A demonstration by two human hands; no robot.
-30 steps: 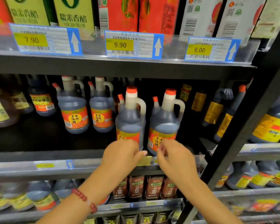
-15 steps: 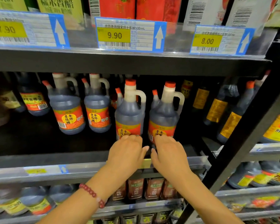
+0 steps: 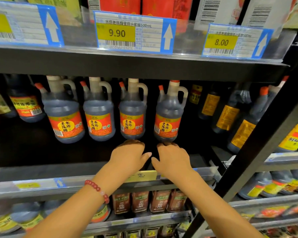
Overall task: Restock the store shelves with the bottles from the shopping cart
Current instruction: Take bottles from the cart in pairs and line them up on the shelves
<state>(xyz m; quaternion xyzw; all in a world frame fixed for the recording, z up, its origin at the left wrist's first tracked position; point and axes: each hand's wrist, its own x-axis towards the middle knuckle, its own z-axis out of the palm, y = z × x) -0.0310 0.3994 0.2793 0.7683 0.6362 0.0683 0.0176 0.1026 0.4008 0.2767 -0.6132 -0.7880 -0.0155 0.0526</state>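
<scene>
Dark vinegar jugs with orange labels and orange caps stand in a row on the middle shelf (image 3: 41,152). My left hand (image 3: 129,157) is right in front of the base of the third jug (image 3: 132,115), its fingertips at the bottom edge. My right hand (image 3: 172,159) sits the same way at the base of the fourth jug (image 3: 168,115). Neither hand wraps around its jug; the fingers bend forward and their tips are hidden. Both jugs stand upright, level with the two jugs (image 3: 65,121) to their left.
The upper shelf edge (image 3: 136,66) hangs low over the jug caps, with price tags (image 3: 134,32) above it. Slimmer yellow-label bottles (image 3: 227,115) fill the right side. A black diagonal upright (image 3: 258,152) crosses at right. Lower shelves hold small brown bottles (image 3: 141,201).
Both hands have pushed the two front jugs deeper into the shelf, into line with the jugs on the left. The grip on the jugs' lower bodies has loosened to fingertips at the bases.
</scene>
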